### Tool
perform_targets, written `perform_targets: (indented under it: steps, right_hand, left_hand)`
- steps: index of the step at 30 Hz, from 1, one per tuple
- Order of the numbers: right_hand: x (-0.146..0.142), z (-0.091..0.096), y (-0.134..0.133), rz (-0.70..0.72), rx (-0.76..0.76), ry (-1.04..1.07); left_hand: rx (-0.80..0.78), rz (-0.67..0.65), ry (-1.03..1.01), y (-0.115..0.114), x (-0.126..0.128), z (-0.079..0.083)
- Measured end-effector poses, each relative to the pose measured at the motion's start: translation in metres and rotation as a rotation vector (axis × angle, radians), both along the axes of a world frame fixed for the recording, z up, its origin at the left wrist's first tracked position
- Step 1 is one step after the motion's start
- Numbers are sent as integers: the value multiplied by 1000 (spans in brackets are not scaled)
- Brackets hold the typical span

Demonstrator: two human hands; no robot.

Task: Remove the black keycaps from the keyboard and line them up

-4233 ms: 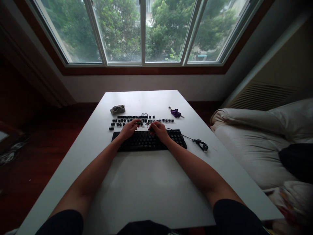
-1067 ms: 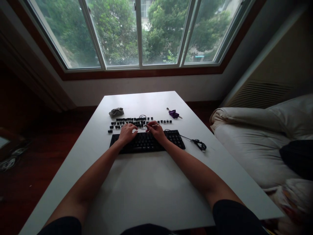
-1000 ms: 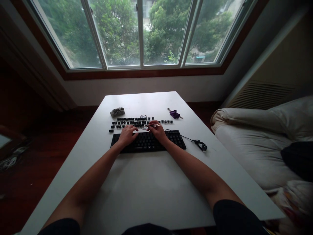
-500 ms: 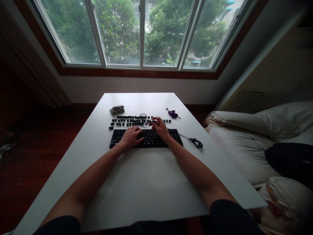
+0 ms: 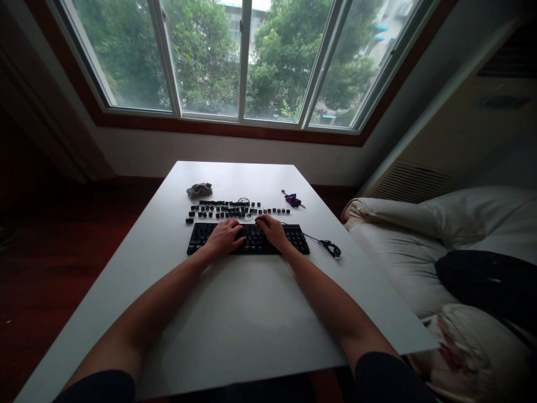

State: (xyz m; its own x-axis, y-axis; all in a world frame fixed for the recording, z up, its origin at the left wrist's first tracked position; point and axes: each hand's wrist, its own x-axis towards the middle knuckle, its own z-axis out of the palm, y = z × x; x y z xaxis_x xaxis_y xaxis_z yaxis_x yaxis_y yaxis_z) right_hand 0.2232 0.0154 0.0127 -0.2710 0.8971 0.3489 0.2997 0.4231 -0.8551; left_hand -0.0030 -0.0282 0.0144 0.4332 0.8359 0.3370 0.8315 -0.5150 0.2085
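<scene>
A black keyboard [image 5: 197, 238] lies across the white table in front of me. My left hand [image 5: 225, 235] rests on its left-middle keys, fingers stretched forward and thumb apart. At the keyboard's far edge, right of the middle, my right hand [image 5: 269, 229] pinches a small dark thing that looks like a wire keycap puller; the fingers mostly hide it. Loose black keycaps [image 5: 222, 214] lie in rows just beyond the keyboard. Thin wire loops [image 5: 244, 200] lie among them.
A crumpled grey cloth [image 5: 199, 191] sits at the table's far left. On the far right lies a purple cloth [image 5: 292, 200] with a thin stick. The coiled black cable [image 5: 331, 248] is right of the keyboard. A pale sofa [image 5: 390, 240] stands beside the table's right edge.
My right hand has come down from the keycap rows to the keyboard's far edge, and the thin wires at its fingertips are now mostly hidden. My left hand stays on the keys.
</scene>
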Motion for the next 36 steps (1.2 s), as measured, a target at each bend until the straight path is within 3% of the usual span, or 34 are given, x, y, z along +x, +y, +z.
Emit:
perform_targets:
  steps: [10,16,22,36]
  right_hand:
    - [3,17,7,232,86,-248]
    - [10,26,10,339,69,-240]
    - [7,14,22,388,-142,-89]
    - [18,-8,27,298,-252,101]
  left_hand:
    - [30,-16,-18,4,-4,1]
    - [2,5,-16,4,-3,3]
    - [-1,15,-10,3,-2,4]
    - [18,-15,-71,11,-2,-2]
